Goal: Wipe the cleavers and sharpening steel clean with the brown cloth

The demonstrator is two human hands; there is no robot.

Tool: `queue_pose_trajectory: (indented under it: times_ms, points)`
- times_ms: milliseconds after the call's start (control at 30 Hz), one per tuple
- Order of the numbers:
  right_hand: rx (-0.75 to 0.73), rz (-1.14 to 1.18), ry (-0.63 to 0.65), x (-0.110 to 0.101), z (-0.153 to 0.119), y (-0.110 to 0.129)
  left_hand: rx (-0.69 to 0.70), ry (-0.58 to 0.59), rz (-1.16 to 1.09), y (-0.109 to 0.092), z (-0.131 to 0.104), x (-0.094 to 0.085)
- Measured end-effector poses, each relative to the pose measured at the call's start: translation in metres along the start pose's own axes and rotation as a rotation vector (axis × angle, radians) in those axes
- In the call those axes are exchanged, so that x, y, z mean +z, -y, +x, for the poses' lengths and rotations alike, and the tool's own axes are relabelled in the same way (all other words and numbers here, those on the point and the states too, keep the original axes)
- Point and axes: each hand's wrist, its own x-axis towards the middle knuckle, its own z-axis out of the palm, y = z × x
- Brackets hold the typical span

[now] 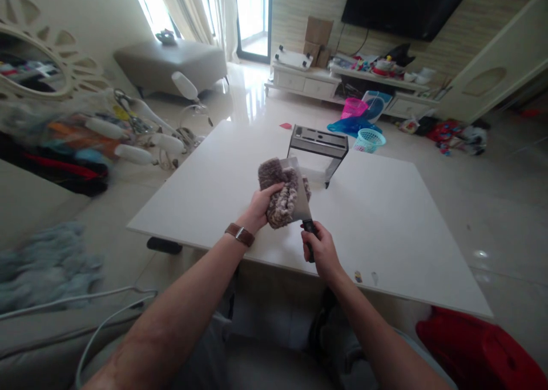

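Observation:
My left hand [258, 207] grips a fuzzy grey-brown cloth [280, 193] and presses it against the flat side of a wide steel cleaver blade [301, 193]. The cloth covers most of the blade's left part. My right hand [319, 247] is closed around the cleaver's black handle [309, 228] and holds the knife upright, blade pointing away from me. Both hands hover over the near part of a white table [385, 218]. A brown strap sits on my left wrist [240, 234].
A metal rack [319, 143] stands on the table's far edge. A turquoise basket [369, 140] and pink basket [353, 108] lie on the floor beyond. A red object [479, 344] is at my lower right, clutter at the left, a white cable [107, 316] near my left arm.

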Motion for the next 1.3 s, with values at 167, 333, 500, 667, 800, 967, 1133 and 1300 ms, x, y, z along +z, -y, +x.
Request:
queue_pose_trajectory:
  times_ms: [167,333,500,667,800,967,1133,1300]
  points:
    - [-0.016,0.085,-0.119,-0.001,0.005,-0.005,-0.021,0.073,0.104,0.041,-0.017,0.014]
    - [0.017,0.119,-0.236,-0.002,0.006,-0.005,-0.006,0.076,0.214,0.053,-0.018,0.012]
    - [-0.013,0.133,-0.261,-0.003,0.008,0.004,0.042,0.047,0.35,0.042,-0.015,0.011]
    - [-0.064,0.135,-0.26,-0.004,0.008,0.011,0.109,0.01,0.25,0.027,-0.012,0.011]
    - [-0.027,0.145,-0.229,-0.004,0.007,0.008,0.089,-0.01,0.115,0.021,-0.009,0.008]
    - [0.005,0.133,-0.139,-0.001,0.006,0.004,-0.022,0.034,0.025,0.019,-0.006,0.008]
    - [-0.015,-0.026,0.001,0.0,0.002,0.005,-0.01,0.024,-0.005,0.017,-0.005,0.007]
    - [-0.027,-0.16,0.048,0.001,-0.001,0.007,0.039,-0.014,-0.024,0.011,0.001,0.001]
